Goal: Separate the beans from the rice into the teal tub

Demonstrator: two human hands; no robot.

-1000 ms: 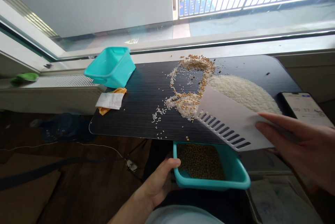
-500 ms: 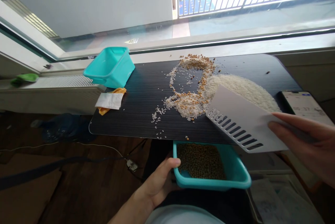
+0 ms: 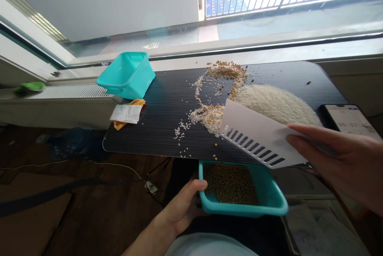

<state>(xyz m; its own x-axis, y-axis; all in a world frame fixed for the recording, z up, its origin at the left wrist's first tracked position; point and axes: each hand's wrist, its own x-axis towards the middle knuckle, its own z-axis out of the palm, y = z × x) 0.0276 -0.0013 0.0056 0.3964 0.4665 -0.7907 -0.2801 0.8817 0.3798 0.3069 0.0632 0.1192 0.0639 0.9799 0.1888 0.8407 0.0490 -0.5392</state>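
Observation:
My left hand [image 3: 187, 200] grips the left end of a turquoise plastic bin [image 3: 243, 209], thumb over the rim. Brownish-green round grains [image 3: 231, 184] cover much of the bin's floor. It sits low, just below the near edge of the dark table [image 3: 158, 128]. In my right hand [image 3: 332, 154] is a white slotted scoop [image 3: 257, 128], held by its right end above the table. Its left edge overlaps a small mixed heap of rice and yellowish grains [image 3: 211, 118]. Behind the scoop lies a large pile of white rice [image 3: 278, 102].
Another turquoise bin [image 3: 128, 76] stands at the table's left end, beside a folded white tissue on an orange cloth [image 3: 127, 114]. A phone [image 3: 350, 120] lies at the right. More mixed grains [image 3: 227, 70] are near the window. Cables [image 3: 116, 164] run across the floor.
My right hand has moved the scoop left, over part of the near mixed heap. My left hand and the bin it grips have stayed nearly still.

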